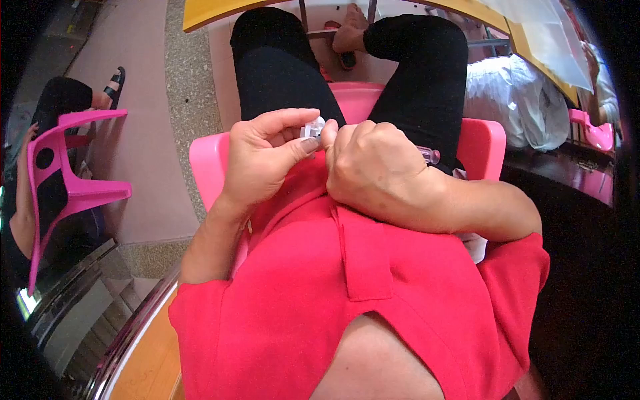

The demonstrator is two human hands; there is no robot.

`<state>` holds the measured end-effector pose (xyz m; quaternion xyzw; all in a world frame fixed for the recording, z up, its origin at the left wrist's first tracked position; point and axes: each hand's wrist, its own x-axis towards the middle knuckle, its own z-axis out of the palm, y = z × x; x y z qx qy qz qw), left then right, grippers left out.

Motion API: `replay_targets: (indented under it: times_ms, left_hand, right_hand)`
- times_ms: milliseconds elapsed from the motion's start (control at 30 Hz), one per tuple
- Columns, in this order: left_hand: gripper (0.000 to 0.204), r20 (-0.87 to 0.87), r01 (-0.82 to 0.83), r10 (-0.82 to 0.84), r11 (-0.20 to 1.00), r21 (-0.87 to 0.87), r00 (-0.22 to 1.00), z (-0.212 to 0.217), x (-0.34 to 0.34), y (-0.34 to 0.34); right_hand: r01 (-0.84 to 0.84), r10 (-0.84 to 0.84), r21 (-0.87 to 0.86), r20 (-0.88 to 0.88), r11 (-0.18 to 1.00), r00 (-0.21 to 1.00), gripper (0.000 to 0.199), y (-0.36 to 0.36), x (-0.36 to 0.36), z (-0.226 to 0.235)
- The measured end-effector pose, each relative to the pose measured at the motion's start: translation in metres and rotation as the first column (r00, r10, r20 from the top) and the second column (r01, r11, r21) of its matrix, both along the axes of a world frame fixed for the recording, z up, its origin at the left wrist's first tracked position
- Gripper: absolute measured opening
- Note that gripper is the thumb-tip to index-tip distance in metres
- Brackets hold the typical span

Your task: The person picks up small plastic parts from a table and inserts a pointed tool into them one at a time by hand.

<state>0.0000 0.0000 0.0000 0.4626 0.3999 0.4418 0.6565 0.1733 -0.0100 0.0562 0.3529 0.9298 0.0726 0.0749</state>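
My left hand (263, 155) pinches a small white plastic piece (312, 128) between thumb and fingertips, above my lap. Right beside it, my right hand (380, 163) is closed in a fist around what looks like a screwdriver. Only the rounded end of its see-through purplish handle (429, 155) shows past the little-finger side. The fist hides the rest of the tool. Fingers of both hands nearly meet at the white piece, and whether the tool's tip touches it I cannot tell.
I sit on a pink plastic chair (485, 150). A yellow-edged table (220, 12) stands ahead, with a large white sack (517, 100) by its right side. To the left, another person sits on a pink chair (63, 170); at the far right part of another person shows.
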Motion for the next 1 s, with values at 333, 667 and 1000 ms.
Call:
replay_targets:
  times_ms: [333,667,1000]
  left_hand:
    - [0.027,0.291,0.090,-0.052,0.989,-0.120,0.955,0.002,-0.014,0.013]
    - [0.026,0.303,0.107,-0.058,0.983,-0.148,0.951,0.005,-0.019,0.010]
    - [0.025,0.311,0.133,-0.086,0.982,-0.134,0.947,0.006,-0.015,0.008]
  right_hand:
    - [-0.019,0.021,0.011,-0.238,1.000,0.971,0.027,0.011,0.015,0.002]
    - [-0.014,0.040,0.083,-0.317,0.996,0.947,0.033,0.008,0.012,0.001]
    - [-0.022,0.034,0.058,-0.221,0.998,0.975,0.027,0.008,0.005,0.001]
